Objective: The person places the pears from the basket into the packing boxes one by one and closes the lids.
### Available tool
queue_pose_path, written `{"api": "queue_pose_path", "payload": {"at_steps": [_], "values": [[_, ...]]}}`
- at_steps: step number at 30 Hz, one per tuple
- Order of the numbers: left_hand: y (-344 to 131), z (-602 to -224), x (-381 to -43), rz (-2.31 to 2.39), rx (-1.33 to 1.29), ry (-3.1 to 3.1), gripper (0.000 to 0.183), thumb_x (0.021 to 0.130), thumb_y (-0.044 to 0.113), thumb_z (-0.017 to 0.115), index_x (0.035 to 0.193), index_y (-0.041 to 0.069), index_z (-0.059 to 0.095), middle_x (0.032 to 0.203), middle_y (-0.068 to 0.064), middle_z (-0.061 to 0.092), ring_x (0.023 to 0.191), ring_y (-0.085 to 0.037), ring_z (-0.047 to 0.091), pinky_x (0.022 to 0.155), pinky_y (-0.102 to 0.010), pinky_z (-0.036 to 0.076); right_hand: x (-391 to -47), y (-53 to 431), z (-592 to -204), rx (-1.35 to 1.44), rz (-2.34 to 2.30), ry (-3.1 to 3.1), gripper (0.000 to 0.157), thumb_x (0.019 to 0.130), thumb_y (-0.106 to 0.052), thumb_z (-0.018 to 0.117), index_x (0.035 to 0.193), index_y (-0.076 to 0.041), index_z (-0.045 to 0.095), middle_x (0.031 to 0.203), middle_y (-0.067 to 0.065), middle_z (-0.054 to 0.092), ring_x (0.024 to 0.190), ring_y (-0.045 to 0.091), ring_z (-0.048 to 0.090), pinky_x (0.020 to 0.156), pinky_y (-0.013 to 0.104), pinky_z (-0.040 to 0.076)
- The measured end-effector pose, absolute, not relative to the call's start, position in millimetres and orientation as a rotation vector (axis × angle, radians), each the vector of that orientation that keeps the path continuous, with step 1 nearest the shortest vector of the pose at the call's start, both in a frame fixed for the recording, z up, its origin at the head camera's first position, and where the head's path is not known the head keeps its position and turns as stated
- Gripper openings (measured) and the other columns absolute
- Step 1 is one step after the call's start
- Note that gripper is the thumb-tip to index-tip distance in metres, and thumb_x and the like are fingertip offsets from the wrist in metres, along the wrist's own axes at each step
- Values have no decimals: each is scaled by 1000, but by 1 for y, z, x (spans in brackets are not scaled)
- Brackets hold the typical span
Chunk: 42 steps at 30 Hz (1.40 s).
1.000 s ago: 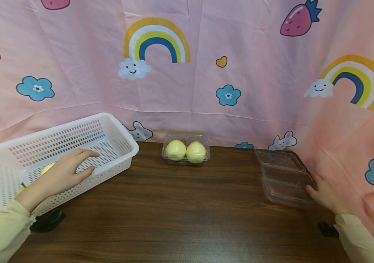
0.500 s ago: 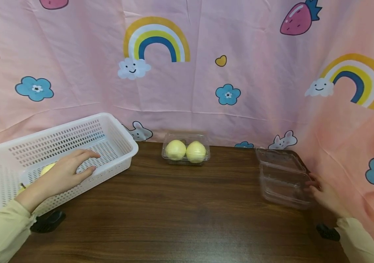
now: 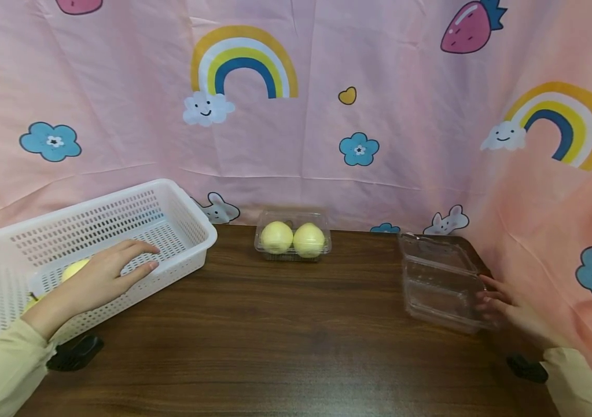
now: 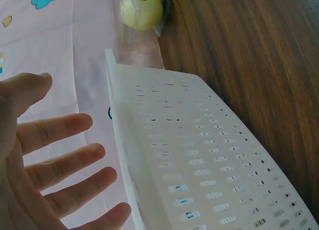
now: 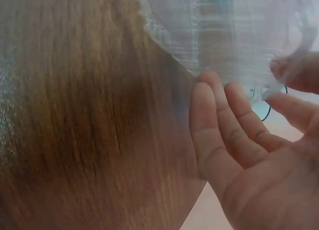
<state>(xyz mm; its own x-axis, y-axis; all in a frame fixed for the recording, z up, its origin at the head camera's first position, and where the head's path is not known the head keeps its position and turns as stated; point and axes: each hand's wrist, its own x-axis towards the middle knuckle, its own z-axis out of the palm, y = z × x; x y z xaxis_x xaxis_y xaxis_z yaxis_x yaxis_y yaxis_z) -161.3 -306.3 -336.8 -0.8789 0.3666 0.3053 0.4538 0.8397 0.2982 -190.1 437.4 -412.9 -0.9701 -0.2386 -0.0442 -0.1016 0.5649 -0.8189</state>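
Note:
In the head view my left hand hovers over the white perforated plastic basket, fingers spread and holding nothing. Under and beside that forearm, pale yellow fruit shows in the basket. At the right, my right hand is at the side of a clear plastic clamshell box, which stands unfolded with no fruit in it. The right wrist view shows the thumb and index finger pinching a corner of the clear plastic, the other fingers extended along its edge.
A second clear clamshell with two pale yellow fruits stands at the back middle of the dark wooden table. Behind the table hangs a pink patterned cloth, which also runs down the right side.
The right hand's fingers have shifted along the clamshell's side, and the box has moved slightly left. The left hand has stayed over the basket almost still.

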Motion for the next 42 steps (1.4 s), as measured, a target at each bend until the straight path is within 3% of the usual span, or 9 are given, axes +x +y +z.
{"api": "queue_pose_path", "payload": {"at_steps": [3,10,16,22,32,42], "values": [[-307,-337,-161,-545,-624,-2793,27,97,20,60,118,3,62,116,-18,60,106,-39,56,79,-57,46,-190,438,-413,-315,-1349,2644,56,103,-4,40,152,1,13,119,36,49,88,6,62,69,29,54],[-309,-335,-159,-549,-608,-2806,28,98,22,59,118,3,62,118,-18,59,109,-39,54,83,-57,45,-189,440,-414,-392,-1381,2618,60,101,1,42,154,-17,22,105,14,56,85,11,63,69,27,54],[-317,-333,-156,-556,-595,-2778,27,97,20,60,118,3,62,119,-19,58,112,-39,51,85,-57,42,-186,436,-412,-430,-1441,2551,63,99,4,45,153,-24,25,103,15,51,88,11,64,71,26,55],[-328,-331,-153,-588,-583,-2766,27,95,18,62,119,4,60,121,-20,58,114,-41,49,85,-58,40,-184,431,-416,-539,-1556,2488,62,99,7,44,147,-30,32,90,10,55,76,12,60,62,28,53],[-346,-329,-145,-577,-569,-2736,29,93,12,64,120,4,59,120,-19,59,113,-39,50,88,-45,37,-177,422,-417,-598,-1705,2343,56,97,10,43,144,-20,37,89,7,52,73,14,54,57,29,50],[-362,-332,-142,-567,-519,-2761,29,93,13,64,119,2,58,120,-25,56,112,-47,46,83,-62,36,-167,410,-418,-505,-1743,2316,57,97,9,47,144,-20,39,98,6,51,76,14,56,59,31,53]]}}
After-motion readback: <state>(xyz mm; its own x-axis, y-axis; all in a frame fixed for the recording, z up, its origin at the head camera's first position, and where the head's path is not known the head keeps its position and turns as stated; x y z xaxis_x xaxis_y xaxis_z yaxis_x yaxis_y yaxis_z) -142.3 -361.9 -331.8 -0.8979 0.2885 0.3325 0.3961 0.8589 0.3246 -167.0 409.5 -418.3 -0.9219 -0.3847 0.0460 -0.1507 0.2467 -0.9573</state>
